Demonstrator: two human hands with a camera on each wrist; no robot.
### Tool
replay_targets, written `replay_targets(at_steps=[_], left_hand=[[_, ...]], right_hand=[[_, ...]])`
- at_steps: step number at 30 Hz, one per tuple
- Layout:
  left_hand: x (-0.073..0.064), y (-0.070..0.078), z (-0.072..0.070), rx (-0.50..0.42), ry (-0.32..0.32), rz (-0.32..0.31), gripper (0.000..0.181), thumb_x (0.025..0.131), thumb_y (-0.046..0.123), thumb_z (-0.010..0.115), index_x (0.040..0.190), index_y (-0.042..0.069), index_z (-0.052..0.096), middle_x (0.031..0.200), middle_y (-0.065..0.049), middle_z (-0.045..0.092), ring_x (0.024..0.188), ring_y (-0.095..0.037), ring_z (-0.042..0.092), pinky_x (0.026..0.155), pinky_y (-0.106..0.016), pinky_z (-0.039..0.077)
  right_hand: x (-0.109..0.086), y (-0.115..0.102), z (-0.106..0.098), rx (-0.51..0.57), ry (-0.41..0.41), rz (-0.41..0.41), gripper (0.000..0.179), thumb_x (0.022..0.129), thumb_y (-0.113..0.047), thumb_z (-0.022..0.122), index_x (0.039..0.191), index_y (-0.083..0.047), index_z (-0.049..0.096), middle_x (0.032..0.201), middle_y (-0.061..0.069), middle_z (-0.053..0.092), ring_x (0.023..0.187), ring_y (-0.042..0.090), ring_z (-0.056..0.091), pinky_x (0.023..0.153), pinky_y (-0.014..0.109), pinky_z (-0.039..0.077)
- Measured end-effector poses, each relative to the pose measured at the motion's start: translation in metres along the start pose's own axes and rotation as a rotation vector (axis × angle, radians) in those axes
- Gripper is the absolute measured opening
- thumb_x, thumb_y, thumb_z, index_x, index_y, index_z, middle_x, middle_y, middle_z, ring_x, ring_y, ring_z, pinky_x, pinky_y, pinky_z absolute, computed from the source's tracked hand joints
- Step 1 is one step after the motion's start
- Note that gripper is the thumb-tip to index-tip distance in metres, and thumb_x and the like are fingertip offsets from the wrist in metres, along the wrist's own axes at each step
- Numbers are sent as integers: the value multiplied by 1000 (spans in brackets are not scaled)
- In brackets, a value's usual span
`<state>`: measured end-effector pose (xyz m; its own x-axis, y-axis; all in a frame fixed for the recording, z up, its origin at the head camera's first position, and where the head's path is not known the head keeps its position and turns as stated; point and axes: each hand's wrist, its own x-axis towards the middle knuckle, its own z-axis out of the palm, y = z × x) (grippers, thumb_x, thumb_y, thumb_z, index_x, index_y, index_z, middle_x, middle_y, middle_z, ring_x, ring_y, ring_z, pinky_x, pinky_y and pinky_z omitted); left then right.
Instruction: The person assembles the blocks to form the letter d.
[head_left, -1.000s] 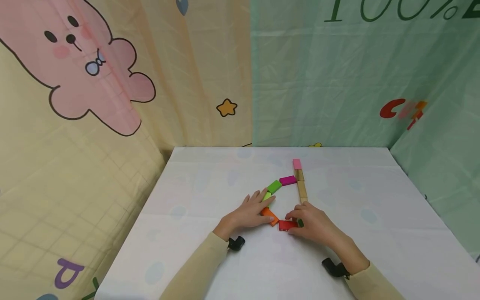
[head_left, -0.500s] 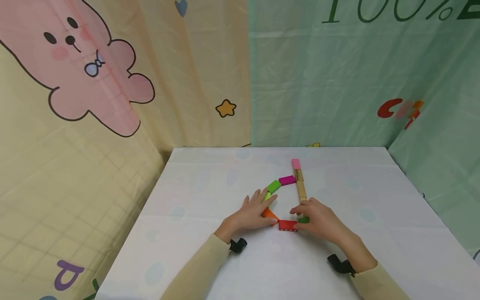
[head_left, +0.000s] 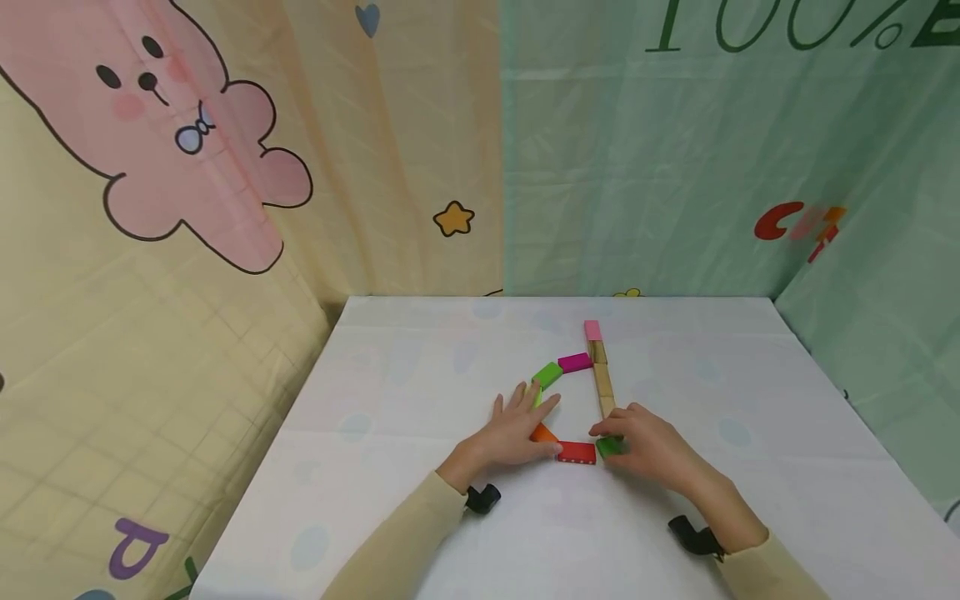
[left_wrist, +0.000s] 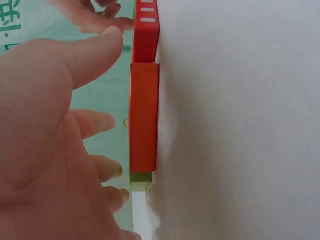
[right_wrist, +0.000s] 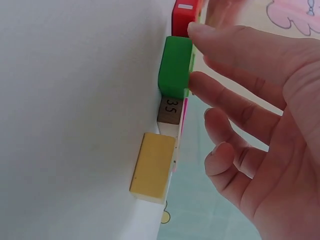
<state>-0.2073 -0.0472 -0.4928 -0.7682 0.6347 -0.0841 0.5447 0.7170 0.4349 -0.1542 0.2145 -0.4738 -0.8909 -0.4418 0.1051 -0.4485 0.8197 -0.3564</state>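
Observation:
My right hand (head_left: pixel 651 443) holds a dark green block (right_wrist: pixel 175 67) between thumb and fingers, at the right end of a red block (head_left: pixel 576 452) with white marks along its side. My left hand (head_left: pixel 512 435) lies with spread fingers over an orange block (head_left: pixel 544 432) and a yellow-green block (head_left: pixel 537 397), partly hiding both. Its thumb tip is by the red block's left end. Onward run a light green block (head_left: pixel 548 375) and a magenta block (head_left: pixel 574 362), which meets a column of plain wooden blocks (head_left: pixel 603 385). A pink block (head_left: pixel 592 330) tops that column.
All the blocks lie on a white table (head_left: pixel 420 350), forming a loop with a straight right side. Printed curtains (head_left: pixel 637 167) hang behind and beside it. In the right wrist view, a brown block face (right_wrist: pixel 170 111) reads 35, near a tan block (right_wrist: pixel 153 165).
The dark green block has turned and come down beside the red block's right end. My right hand has shifted slightly right with it. My left hand has slid a little right.

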Motion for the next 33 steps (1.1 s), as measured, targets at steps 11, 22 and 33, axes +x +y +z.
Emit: replay_targets(at_steps=[11, 22, 33], left_hand=[[0, 6, 6, 45, -4, -46, 81, 95, 59, 58, 161, 26, 25, 168, -11, 5, 153, -35, 1, 116, -66, 4], [3, 4, 9, 59, -4, -50, 81, 95, 59, 58, 162, 26, 25, 169, -11, 3, 153, -33, -1, 116, -65, 6], [1, 5, 7, 53, -20, -59, 81, 95, 59, 57, 162, 26, 24, 169, -10, 1, 153, -33, -2, 118, -62, 7]], right_hand=[[1, 1, 6, -21, -5, 16, 37, 73, -11, 90, 107, -22, 78, 95, -11, 64, 89, 12, 51, 70, 27, 51], [2, -2, 5, -43, -4, 36, 34, 72, -13, 91, 104, -21, 79, 94, -10, 63, 88, 12, 50, 68, 25, 51], [1, -3, 6, -55, 3, 19, 31, 71, -16, 91, 100, -19, 80, 93, -10, 62, 89, 13, 51, 67, 26, 51]])
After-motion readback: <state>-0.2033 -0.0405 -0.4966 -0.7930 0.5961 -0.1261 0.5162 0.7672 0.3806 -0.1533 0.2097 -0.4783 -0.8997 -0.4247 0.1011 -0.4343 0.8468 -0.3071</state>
